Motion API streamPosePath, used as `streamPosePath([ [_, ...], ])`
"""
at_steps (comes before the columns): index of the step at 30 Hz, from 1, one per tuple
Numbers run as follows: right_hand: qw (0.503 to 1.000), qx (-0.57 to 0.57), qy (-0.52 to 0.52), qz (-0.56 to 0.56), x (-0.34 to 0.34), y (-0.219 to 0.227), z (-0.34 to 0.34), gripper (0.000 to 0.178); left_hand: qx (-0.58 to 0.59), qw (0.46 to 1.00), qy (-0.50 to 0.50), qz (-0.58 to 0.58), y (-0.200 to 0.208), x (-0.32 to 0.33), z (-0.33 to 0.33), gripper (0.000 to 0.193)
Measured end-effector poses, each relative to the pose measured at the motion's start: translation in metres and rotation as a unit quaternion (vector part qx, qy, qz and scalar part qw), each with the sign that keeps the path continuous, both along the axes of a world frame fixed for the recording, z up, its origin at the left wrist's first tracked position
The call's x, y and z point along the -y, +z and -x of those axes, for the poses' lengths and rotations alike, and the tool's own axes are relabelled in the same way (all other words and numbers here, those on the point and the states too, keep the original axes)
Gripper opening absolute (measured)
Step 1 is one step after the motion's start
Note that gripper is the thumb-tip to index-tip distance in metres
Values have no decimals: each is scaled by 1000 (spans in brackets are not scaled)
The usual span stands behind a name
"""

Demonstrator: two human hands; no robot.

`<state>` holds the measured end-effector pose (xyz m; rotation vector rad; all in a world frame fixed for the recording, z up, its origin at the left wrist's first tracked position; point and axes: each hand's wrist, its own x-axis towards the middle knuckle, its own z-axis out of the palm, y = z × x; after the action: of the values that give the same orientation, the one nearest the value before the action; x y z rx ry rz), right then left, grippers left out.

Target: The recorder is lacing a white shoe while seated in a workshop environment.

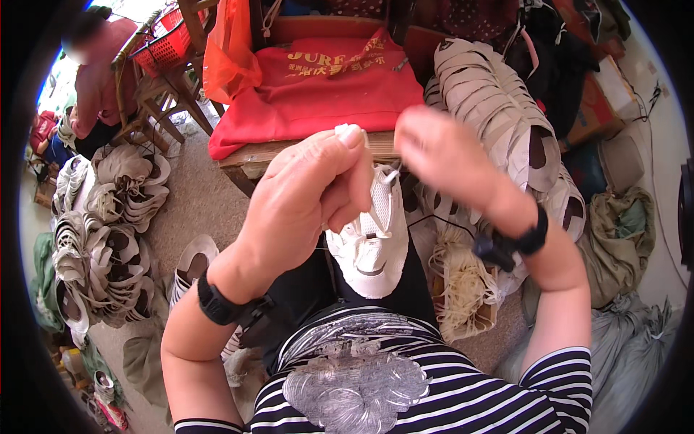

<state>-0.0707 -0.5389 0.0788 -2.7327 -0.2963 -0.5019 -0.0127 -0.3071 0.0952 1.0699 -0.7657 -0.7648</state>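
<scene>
A white shoe upper (372, 260) rests toe toward me between my thighs, with a mesh tongue and a pale lace end (391, 175) near its opening. My left hand (311, 181) is closed in a pinch above the upper's left side. A bit of white shows at its thumb tip, too small to name. To the right of the upper's opening, my right hand (444, 152) is raised and blurred by motion. Its fingers look curled together; what they hold, if anything, does not show. Both wrists wear black bands.
Ahead stands a wooden bench covered with a red cloth (325, 94). Stacked shoe uppers (499, 108) lean at the right; more bundles (116, 239) lie on the left floor. A box of pale laces (463, 289) sits by my right knee. Another person (105, 87) sits far left.
</scene>
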Motion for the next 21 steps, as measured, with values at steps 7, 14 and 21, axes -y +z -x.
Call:
streamPosePath([
  [7,976,-195,11,-97,-45,-77,81,15,8,988,130,-81,-16,11,10,48],
  [14,989,-122,-74,-38,-59,-95,89,15,-17,987,141,-73,-27,10,2,48],
  [21,923,-291,-68,-243,-24,-81,100,11,-24,989,123,-72,-30,5,0,44],
])
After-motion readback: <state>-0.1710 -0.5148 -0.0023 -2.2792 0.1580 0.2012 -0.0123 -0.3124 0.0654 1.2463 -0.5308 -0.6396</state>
